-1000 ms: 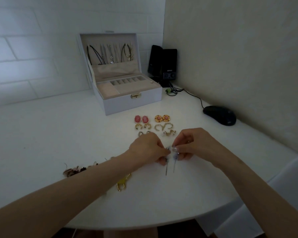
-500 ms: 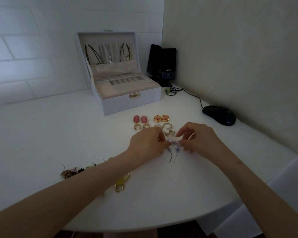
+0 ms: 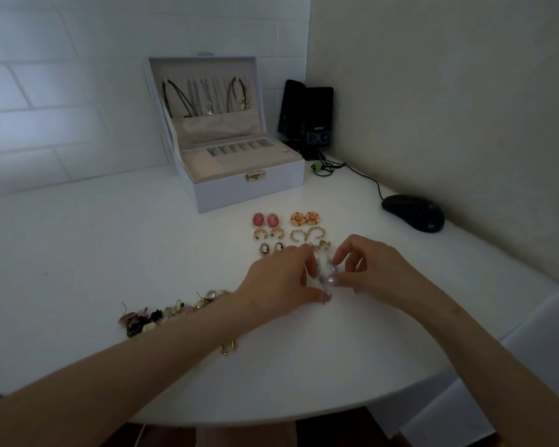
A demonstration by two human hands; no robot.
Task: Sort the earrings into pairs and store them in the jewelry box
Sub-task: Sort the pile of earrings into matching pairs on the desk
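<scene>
1. Left hand [image 3: 281, 279]: reaches in from the lower left with fingers curled, thumb and fingertips pinching the pale blue earrings [image 3: 324, 269] just above the counter [image 3: 78, 253].
2. Right hand [image 3: 368, 269]: comes in from the right to meet the left, index finger and thumb pinching the same pale blue earrings. Detail of the pieces too blurred to tell.
3. Jewelry box [image 3: 239, 191]: white, stands at the back of the counter with the lid upright. Necklaces [image 3: 207, 98] hang inside the lid. Beige tray with a row of small compartments below, gold clasp on the front wall.
4. Pink oval earrings [image 3: 265, 220]: lie side by side between box and hands. Orange round earrings [image 3: 305, 218] just to their right.
5. Small gold hoop earrings [image 3: 268, 233]: next row down, under the pink pair. Larger open gold hoops [image 3: 309, 235] beside them, under the orange pair.
6. Cameo earrings [image 3: 271, 248]: third row, just beyond the left fingertips.
7. Heap of unsorted earrings [image 3: 162, 314]: spread along the far side of the left forearm, partly hidden by it.
8. Single gold earring [image 3: 228, 347]: shows at the near edge of the left forearm.
9. Computer mouse [image 3: 413, 212]: black, at the right near the wall, its cable [image 3: 368, 180] running back to the black speakers [image 3: 307, 117] in the corner.
</scene>
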